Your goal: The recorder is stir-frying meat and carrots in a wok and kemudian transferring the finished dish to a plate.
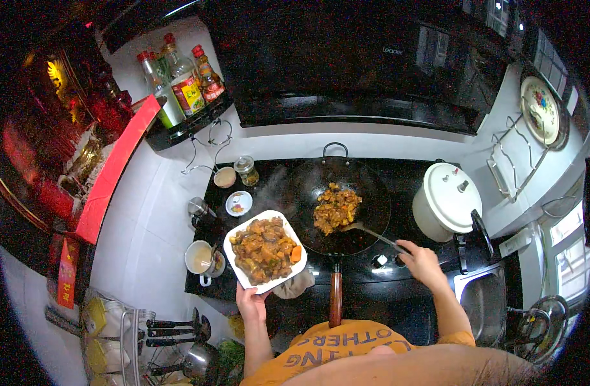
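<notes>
My left hand (251, 301) grips the near edge of a white square dish (295, 273), held left of the wok and above the counter. Heaped in it is cooked food in brown sauce (262, 248), with orange pieces at its right side. My right hand (423, 263) is closed around the handle of a metal spatula (379, 237). Its blade touches the food left in the dark wok (300, 193), a pile of brown stir-fry (336, 210). The wok's wooden handle (336, 294) points towards my body. Steam rises at the wok's left side.
A white pressure cooker (447, 202) stands right of the wok, beside a steel sink (483, 301). On the left are a mug (199, 256), a small dish (238, 203), a glass jar (247, 171) and a cloth (292, 284). Bottles (186, 87) stand on a corner shelf below the dark range hood (348, 62).
</notes>
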`<state>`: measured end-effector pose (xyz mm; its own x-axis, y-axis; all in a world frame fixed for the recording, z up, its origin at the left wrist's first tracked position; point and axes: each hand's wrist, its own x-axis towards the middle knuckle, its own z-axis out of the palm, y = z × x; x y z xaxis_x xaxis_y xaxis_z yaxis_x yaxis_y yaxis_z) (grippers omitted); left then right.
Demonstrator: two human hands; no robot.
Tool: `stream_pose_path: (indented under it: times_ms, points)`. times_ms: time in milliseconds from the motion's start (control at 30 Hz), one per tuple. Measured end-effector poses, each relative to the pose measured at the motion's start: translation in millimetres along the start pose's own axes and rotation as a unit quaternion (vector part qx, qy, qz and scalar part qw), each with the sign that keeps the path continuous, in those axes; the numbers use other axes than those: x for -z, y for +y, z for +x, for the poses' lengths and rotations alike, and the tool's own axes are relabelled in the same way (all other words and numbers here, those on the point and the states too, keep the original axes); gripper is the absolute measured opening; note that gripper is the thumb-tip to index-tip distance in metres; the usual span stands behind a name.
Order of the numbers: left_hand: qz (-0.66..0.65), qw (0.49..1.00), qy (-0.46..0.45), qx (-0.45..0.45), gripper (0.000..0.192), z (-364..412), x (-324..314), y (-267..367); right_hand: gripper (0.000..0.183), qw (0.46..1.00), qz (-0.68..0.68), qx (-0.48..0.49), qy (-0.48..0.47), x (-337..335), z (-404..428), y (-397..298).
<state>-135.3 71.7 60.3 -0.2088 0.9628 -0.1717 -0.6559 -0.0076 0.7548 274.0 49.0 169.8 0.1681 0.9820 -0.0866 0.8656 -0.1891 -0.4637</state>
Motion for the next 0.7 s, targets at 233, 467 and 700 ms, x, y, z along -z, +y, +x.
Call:
stream_pose_path:
  times_ms: [233,467,700]
  points:
    - [-0.013,1.0,-0.005,-0.007,0.06,-5,-13,5,0.033,0.993,0.057,0.013,0.105,-17,45,30]
    - [-0.019,1.0,-0.005,-0.005,0.057,-3,-8,4,0.035,0.995,0.095,-0.018,0.034,-48,65,17]
    - [0.001,1.0,-0.008,0.002,0.055,-7,-29,3,0.047,0.981,-0.107,0.069,0.146,-89,80,45]
